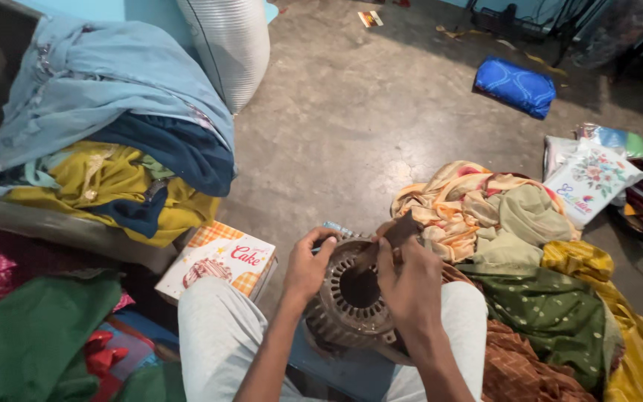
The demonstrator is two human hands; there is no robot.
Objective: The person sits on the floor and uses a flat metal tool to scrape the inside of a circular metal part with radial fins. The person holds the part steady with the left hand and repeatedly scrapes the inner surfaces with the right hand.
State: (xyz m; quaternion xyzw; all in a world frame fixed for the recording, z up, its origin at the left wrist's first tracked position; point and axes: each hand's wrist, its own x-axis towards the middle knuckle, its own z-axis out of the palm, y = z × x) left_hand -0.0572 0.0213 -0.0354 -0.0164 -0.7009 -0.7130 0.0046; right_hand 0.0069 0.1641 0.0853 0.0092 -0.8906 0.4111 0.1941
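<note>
Grey concrete floor (351, 126) fills most of the room, seen from above a person who sits with knees up in pale trousers. To the left a big heap of clothes (106, 126), light blue, navy and mustard, rests on a raised ledge; green and pink fabric lies near it. On the right, another pile of cloth (530, 275) in peach, olive, dark green and yellow spreads close beside the knee, crowding the right elbow. Far right lie a blue packet (516, 85) and a white flowered bag (593, 179).

Between the knees sits a round metal motor stator (351, 298), dark and worn, with a slotted ring around an open bore. The slots that show look bare of wire; whether anything remains to be cleared there cannot be told.

The left hand (308, 266) steadies the stator's left rim, fingers curled over the edge. The right hand (409, 279) grips a thin brown strip (398, 229), fingers pinched narrow, its lower end reaching toward the bore. An orange checked carton (221, 260) lies just left of the knee.
</note>
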